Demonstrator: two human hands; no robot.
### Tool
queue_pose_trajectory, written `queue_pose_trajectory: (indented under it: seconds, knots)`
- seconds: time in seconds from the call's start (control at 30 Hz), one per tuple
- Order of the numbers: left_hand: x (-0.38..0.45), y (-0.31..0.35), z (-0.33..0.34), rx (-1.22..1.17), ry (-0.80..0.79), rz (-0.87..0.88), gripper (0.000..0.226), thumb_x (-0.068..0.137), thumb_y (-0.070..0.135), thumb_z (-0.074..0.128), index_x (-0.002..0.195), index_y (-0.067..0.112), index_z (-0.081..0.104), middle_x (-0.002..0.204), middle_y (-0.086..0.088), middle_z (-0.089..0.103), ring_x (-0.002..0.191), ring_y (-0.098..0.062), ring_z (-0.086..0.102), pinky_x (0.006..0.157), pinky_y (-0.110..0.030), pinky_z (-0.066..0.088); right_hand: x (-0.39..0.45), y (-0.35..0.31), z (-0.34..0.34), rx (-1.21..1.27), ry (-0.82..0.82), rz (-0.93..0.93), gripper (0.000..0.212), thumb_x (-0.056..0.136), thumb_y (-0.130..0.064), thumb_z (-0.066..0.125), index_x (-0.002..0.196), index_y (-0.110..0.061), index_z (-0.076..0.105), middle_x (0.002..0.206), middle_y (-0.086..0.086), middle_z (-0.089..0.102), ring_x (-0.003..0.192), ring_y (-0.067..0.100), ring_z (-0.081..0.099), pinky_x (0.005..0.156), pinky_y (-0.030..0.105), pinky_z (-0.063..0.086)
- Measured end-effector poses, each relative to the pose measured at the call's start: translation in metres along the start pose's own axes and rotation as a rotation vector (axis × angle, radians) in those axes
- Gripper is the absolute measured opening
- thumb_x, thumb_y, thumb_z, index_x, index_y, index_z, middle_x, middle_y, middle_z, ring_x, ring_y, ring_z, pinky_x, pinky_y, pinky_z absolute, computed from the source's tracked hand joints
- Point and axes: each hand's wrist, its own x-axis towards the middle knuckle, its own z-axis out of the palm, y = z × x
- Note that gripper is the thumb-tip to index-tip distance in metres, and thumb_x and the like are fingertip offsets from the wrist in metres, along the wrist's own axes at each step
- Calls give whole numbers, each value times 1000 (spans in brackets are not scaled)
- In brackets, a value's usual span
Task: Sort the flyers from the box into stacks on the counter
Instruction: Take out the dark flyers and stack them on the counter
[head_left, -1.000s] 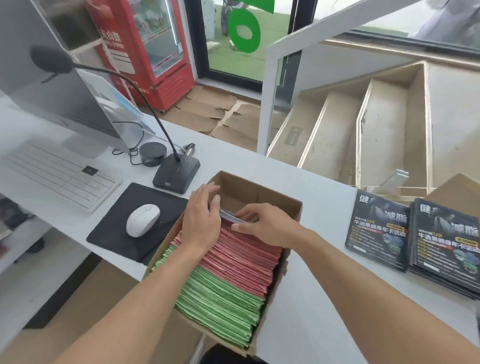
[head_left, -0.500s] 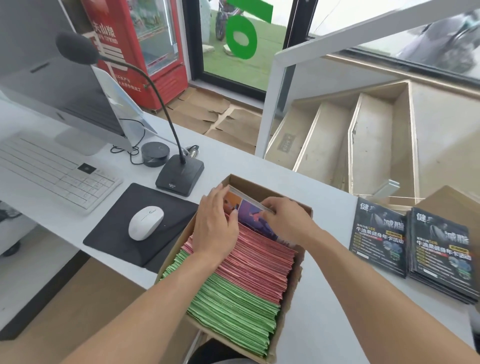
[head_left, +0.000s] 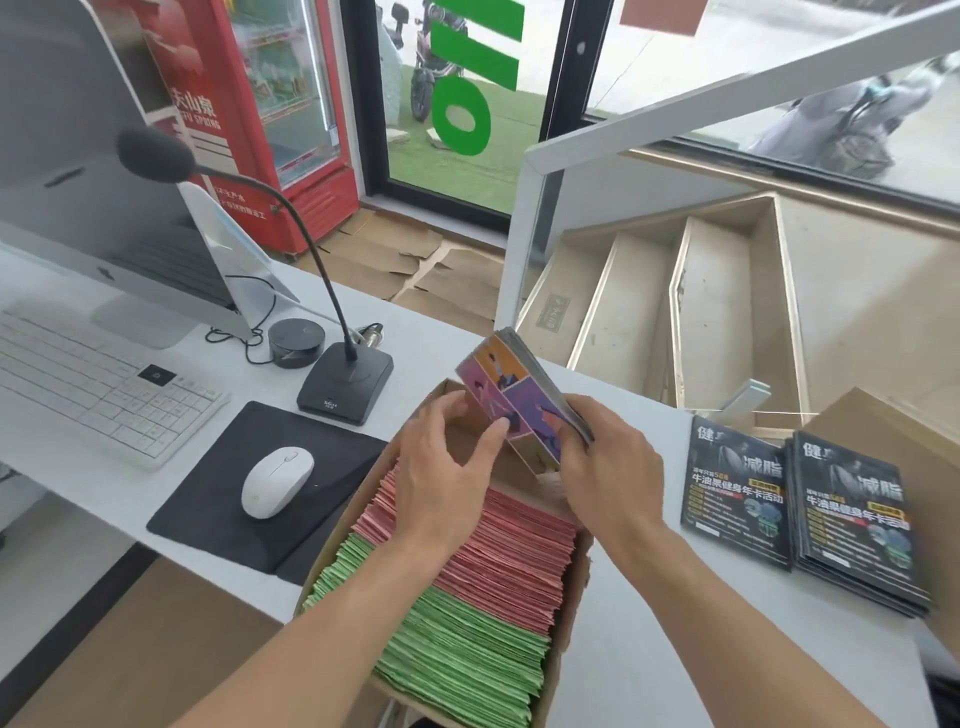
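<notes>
Both hands grasp a colourful bundle (head_left: 514, 400) tilted above the box (head_left: 571, 613) at its 12 o'clock end: left hand (head_left: 441, 467) pinching, right hand (head_left: 608, 467) gripping. A loose grip could fan sheets back inside.

Not much to report on the person really, only two arms coming in from the bottom of the shot. Both forearms are bare all the way down to the frame edge, so no sleeve cuffs show at all. The left hand (head_left: 441, 470) has no ring, watch or wristband on it, and the right hand (head_left: 605, 470) is the same, plain wrist. No gloves either. Fingernails look short and unpainted.
</notes>
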Motion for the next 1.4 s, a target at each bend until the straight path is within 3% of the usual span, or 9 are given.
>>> queue_pose_trajectory:
  seconds: [0.13,0.27,0.4,0.6,0.7,0.83,1.0,1.27,1.4]
  knots:
    - [-17,65,23,-460,-191,-133,43,85,50,73,120,29,57,105,13,74,98,-2,70,93,-35,57,-24,-7,-21,66,253,-149,33,90,-23,58,115,-39,71,99,-18,68,79,7,63,61,27,47]
    - [-26,80,42,-390,-134,-41,10,97,32,63,105,28,68,94,10,76,92,-6,72,84,-35,59,-44,16,-30,70,245,-196,44,86,-16,78,124,-37,72,107,-16,66,89,9,65,65,27,52]
    - [-33,78,64,-344,-197,-40,20,100,19,54,91,22,72,85,8,75,83,-6,70,73,-19,52,-59,41,-42,13,128,-157,50,85,-31,78,133,-36,66,115,-17,60,107,4,57,77,20,48]
    - [-35,68,87,-388,-492,-154,26,104,21,47,107,21,72,99,-9,76,91,-32,73,74,-55,61,-59,98,-86,214,53,132,54,84,-51,72,136,-37,62,128,-20,52,119,-4,44,104,26,42]
    - [-38,69,97,-410,-650,-192,26,106,14,44,116,14,67,100,-12,76,85,-26,73,64,-44,61,-51,132,-114,404,-122,453,69,84,-52,77,146,-40,48,134,-15,53,123,7,51,104,37,45]
    - [-47,69,122,-385,-704,-216,22,105,13,47,111,18,67,91,4,77,80,-10,72,68,-28,58,-57,158,-118,935,-221,575,28,94,-18,70,120,-14,63,112,9,76,99,30,75,88,47,59]
    - [-64,61,161,-278,-625,-69,17,98,32,62,114,34,67,109,14,75,108,-8,68,102,-37,50,-80,176,-93,924,101,363,29,93,9,63,117,-8,64,104,3,78,98,19,73,77,28,58]
    - [-95,38,182,-331,-672,-169,29,102,6,54,120,26,64,110,19,74,105,5,65,87,-11,44,-118,226,-68,715,71,427,29,94,-6,71,121,-17,67,117,-2,75,115,19,68,102,51,51]
    - [-104,29,194,-282,-567,-234,38,101,-7,46,115,26,58,97,23,72,88,19,59,75,-2,41,-127,230,-61,615,10,449,30,97,-13,67,119,-34,64,118,-17,71,118,6,62,102,37,48]
